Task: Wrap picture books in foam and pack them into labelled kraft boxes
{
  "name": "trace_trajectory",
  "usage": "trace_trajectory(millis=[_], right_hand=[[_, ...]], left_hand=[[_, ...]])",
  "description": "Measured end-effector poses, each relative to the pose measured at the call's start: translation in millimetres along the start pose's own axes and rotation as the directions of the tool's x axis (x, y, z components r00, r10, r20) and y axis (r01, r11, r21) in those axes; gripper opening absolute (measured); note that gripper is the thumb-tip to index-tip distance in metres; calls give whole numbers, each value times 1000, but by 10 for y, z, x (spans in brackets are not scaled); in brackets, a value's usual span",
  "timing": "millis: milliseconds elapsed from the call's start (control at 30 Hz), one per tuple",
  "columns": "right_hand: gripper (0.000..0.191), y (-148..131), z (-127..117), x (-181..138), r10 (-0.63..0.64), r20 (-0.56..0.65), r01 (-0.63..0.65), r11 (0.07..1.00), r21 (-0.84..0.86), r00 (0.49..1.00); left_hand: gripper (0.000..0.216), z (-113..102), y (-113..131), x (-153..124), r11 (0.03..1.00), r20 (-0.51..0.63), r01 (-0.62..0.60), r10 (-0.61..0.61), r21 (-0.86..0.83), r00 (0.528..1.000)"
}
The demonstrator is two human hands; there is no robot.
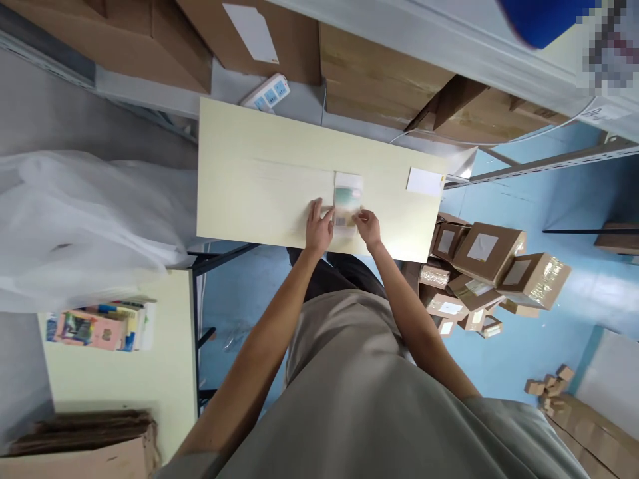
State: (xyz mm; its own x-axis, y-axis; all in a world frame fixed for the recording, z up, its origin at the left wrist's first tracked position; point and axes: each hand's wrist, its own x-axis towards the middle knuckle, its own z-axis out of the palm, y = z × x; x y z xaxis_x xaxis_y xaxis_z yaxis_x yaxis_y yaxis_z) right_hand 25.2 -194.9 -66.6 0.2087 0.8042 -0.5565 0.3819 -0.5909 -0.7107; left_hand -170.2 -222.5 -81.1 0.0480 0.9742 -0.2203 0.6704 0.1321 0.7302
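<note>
A thin book-like item, with a pale green and tan cover and a barcode at its lower left, lies flat on the cream table. A whitish see-through wrap seems to cover it and reach past its upper and lower ends. My left hand rests at its left edge, fingers spread, thumb side against the item. At the opposite edge, the fingers of my right hand are pinched together on the item's lower right side. Whether they grip the cover or only the wrap is too small to tell.
A white slip lies at the table's right end. Behind the table are a power strip and large cartons. Taped boxes are piled on the floor at right. Left, books lie on another table beside white sheeting.
</note>
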Motion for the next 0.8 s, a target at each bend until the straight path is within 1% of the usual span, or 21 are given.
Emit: trace_trajectory(millis=[100, 167, 267, 367, 533, 633, 733, 800], right_hand=[[26, -42, -18, 27, 33, 67, -39, 996, 82, 997], [21, -78, -14, 20, 31, 90, -37, 996, 76, 996], [13, -148, -2, -30, -5, 37, 6, 999, -35, 999], [9, -257, 2, -115, -60, 5, 60, 987, -152, 998], [16, -527, 92, -321, -197, -10, 187, 946, -266, 980], [18, -685, 231, -444, -268, 16, 260, 913, -315, 963], [23, -782, 389, -520, -282, 90, 295, 899, -323, 955], [28, -807, 491, -537, -270, 139, 301, 897, -324, 953]], left_hand=[[55, -26, 34, 19, 999, 25, 15, -16, 49, 1000], [57, -54, 48, 44, 996, 35, 7, -10, 89, 999], [59, -115, 40, 79, 994, 37, -17, 13, 108, 999], [54, -208, 15, 91, 997, 37, -31, 28, 75, 999], [40, -392, 34, 23, 999, 38, -26, 27, -35, 999], [33, -487, 80, -28, 993, -9, -19, 18, -118, 1000], [29, -570, 87, -28, 992, -82, 7, -18, -130, 996], [28, -618, 46, 2, 995, -94, 25, -33, -94, 995]])
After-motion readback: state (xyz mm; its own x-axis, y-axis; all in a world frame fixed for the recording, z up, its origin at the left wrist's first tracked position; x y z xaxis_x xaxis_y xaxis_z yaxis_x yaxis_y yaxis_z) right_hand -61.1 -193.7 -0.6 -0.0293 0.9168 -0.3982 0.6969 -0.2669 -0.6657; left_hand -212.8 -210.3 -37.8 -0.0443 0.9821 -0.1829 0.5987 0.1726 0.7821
